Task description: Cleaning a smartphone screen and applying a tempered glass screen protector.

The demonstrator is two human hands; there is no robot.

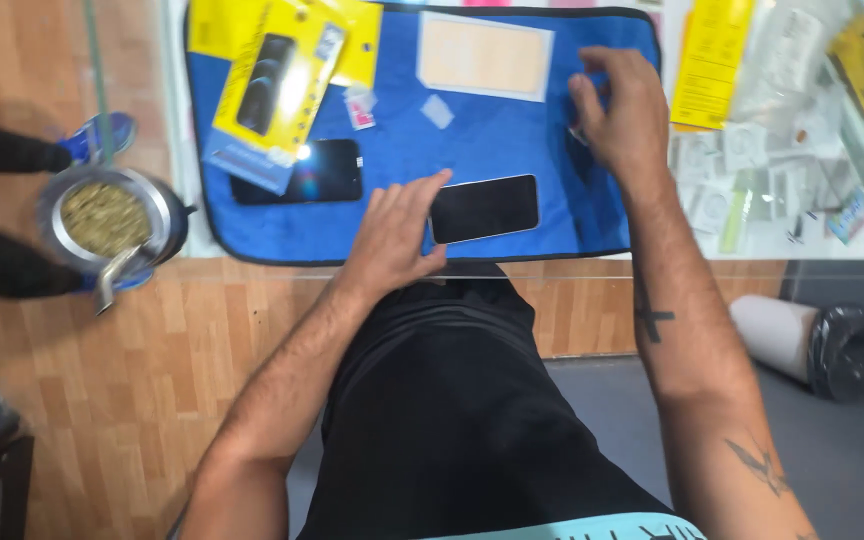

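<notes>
A dark phone (485, 208) lies screen up on the blue mat (497, 130) near its front edge. My left hand (397, 233) rests on the phone's left end, fingers spread, steadying it. My right hand (625, 108) hovers over the mat's right side with its fingers curled around something small and dark that I cannot make out. A second dark phone (307, 172) lies at the mat's left, partly under a yellow and blue package (277, 85). A pale rectangular sheet (484, 55) lies at the back of the mat.
Small wipe packets (360, 108) lie on the mat. Yellow cards and clear plastic wrappers (752, 150) crowd the glass counter on the right. A metal cup of green herb with a straw (107, 222) sits at the left. A roll (817, 345) lies on the floor.
</notes>
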